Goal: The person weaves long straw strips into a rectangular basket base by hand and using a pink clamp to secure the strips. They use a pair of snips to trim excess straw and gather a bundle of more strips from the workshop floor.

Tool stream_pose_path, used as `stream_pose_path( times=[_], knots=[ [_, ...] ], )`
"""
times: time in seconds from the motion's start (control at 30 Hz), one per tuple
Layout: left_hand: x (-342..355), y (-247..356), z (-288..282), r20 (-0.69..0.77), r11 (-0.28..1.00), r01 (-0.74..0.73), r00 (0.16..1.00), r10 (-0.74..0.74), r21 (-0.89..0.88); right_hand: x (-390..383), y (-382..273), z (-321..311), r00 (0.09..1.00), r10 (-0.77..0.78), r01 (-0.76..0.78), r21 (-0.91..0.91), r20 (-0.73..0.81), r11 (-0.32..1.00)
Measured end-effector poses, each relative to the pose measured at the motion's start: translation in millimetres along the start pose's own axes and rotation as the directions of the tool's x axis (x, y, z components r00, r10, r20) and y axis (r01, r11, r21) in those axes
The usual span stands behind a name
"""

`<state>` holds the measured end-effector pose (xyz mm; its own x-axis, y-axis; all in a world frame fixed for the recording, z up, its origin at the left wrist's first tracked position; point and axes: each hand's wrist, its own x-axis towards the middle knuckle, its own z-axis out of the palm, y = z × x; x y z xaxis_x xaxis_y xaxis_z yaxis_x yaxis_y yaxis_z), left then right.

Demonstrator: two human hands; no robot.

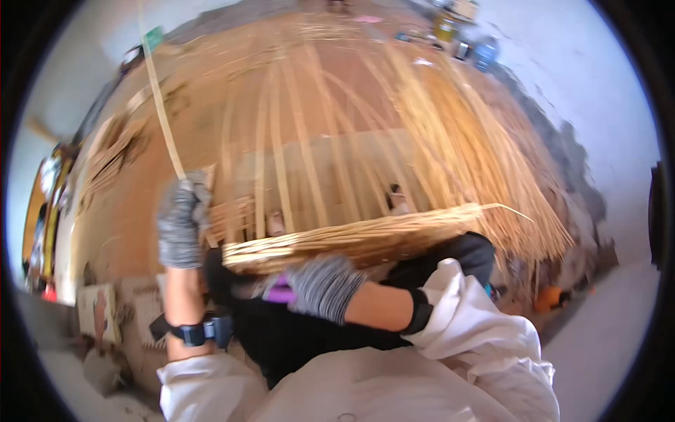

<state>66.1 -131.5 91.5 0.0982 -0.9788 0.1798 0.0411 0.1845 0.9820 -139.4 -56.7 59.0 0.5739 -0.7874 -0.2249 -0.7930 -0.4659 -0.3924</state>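
My left hand (181, 221), in a grey knit glove, is closed around a long pale split-cane strip (161, 105) that rises toward the upper left. Across my lap lies a thick woven edge (351, 239) of straw-coloured strips, from which spaced strips (299, 133) run away over the floor. Close below this edge, my right hand (320, 288), gloved alike, is closed on a purple-handled tool (281, 291). Motion blur smears the tool's front end, so its kind does not show. Dark trousers (295, 323) cover my legs under the work.
A dense fan of loose strips (485, 162) spreads at the right. More strips (112, 158) lie on the floor at the left. A blue water jug (485, 53) and a yellow container (444, 27) stand by the far right wall. An orange object (548, 299) sits low right.
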Motion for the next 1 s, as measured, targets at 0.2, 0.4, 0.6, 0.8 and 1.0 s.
stream_pose_path(
  times=[0.2,0.4,0.6,0.8,1.0],
  knots=[
    [16.5,-33.6,127.1,0.572,0.947,0.146,0.767,-0.292,0.287,-80.9,67.9,25.5,0.979,0.166,-0.191,0.266,0.115,0.945],
    [-0.1,-63.6,257.0,0.873,0.538,-0.704,0.258,-0.413,0.463,-145.7,113.7,30.2,0.905,0.409,-0.370,0.259,-0.116,0.892],
    [20.9,-4.5,225.1,0.667,0.786,0.093,0.475,-0.575,0.611,-136.0,126.1,9.2,0.765,0.557,-0.547,0.132,-0.322,0.827],
    [20.3,-14.8,206.4,0.723,0.877,0.144,0.513,-0.462,0.458,-105.3,121.1,-10.8,0.824,0.412,-0.433,0.037,-0.389,0.901],
    [22.4,-21.5,163.7,0.544,0.948,0.286,0.778,-0.315,0.140,-87.7,114.9,-16.7,0.848,0.463,-0.476,0.011,-0.257,0.879]
  ],
)
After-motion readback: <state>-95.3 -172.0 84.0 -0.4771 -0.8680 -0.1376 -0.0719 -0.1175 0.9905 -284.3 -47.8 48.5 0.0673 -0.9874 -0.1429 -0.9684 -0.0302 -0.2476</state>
